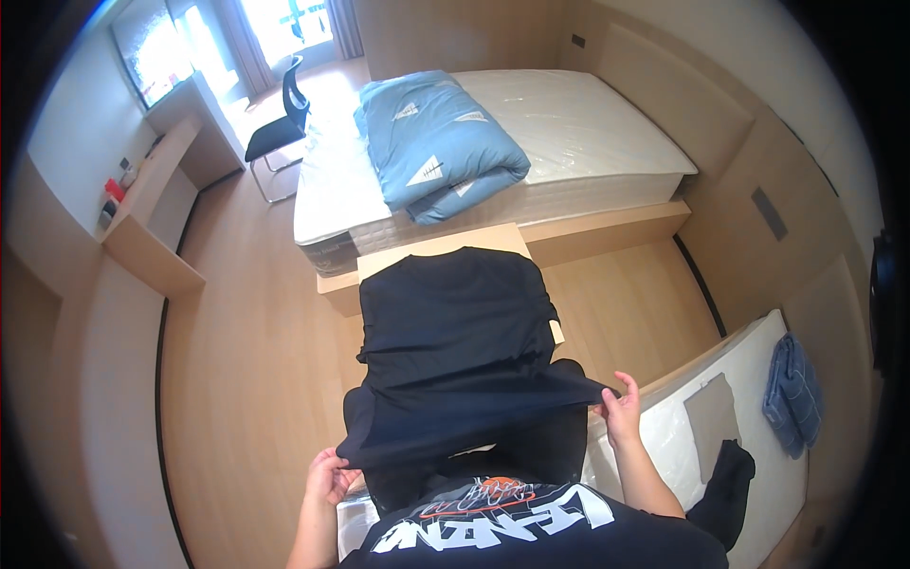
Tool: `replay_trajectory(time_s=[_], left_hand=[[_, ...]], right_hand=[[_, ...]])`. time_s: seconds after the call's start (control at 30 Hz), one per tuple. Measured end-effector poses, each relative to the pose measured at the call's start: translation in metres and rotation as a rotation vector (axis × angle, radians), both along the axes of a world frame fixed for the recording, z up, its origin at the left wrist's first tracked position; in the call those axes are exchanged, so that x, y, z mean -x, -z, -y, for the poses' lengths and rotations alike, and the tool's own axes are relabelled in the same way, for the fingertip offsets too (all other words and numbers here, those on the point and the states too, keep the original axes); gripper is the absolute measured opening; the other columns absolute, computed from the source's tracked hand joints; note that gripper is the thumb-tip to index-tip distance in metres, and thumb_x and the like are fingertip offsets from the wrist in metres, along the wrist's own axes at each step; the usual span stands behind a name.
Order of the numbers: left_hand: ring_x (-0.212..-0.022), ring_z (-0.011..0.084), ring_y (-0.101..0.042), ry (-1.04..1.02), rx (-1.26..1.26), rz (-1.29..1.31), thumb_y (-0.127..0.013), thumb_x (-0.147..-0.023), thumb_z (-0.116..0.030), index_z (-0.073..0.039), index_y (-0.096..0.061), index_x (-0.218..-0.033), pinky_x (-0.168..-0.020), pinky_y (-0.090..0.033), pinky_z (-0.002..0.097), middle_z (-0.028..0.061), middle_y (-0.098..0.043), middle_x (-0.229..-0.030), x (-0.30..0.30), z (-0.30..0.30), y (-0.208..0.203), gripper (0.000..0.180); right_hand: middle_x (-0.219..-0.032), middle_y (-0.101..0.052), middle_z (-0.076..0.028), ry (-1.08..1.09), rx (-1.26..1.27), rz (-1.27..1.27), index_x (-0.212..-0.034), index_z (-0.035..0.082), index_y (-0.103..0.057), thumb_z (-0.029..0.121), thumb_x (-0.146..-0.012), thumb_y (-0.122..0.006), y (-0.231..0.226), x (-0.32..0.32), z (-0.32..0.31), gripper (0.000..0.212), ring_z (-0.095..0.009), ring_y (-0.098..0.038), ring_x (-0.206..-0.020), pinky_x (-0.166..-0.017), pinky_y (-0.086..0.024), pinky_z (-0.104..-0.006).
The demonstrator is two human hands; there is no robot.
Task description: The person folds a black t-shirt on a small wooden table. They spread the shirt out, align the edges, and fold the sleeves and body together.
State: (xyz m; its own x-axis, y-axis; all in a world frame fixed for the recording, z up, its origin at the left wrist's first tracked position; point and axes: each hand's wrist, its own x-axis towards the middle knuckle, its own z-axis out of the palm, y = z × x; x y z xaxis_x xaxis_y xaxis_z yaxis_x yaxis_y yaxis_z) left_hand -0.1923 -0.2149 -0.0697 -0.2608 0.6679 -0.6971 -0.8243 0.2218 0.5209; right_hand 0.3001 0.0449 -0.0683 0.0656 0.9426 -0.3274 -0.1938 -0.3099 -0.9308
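The person wears a black T-shirt [531, 536]. It has short sleeves, and both arms are bare from above the elbow down. Across the chest of the shirt there are big white block letters [493, 526]. Just above the letters there is a small round orange picture [498, 491] with thin white scribbly lines over it. The left hand [329, 474] and the right hand [621, 406] wear nothing: no gloves, no rings and no watch or band on the wrists. Only the chest, the arms and the hands can be seen.
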Motion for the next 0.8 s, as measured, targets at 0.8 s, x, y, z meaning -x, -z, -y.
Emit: replay_trajectory(time_s=[0.8], left_hand=[[-0.084,0.0105,-0.064,0.221,-0.214,-0.805,-0.066,-0.076,0.015,0.008,-0.058,-0.123,-0.08,-0.055,0.024,0.009,-0.068,-0.103,0.021,-0.031,-0.076,0.047]], right_hand=[[-0.119,-0.066,-0.011,-0.237,-0.58,0.515,-0.121,-0.006,-0.062,-0.009,-0.09,-0.047,-0.062,-0.046,-0.03,0.035,-0.015,-0.061,-0.109,-0.098,-0.044,-0.0263]])
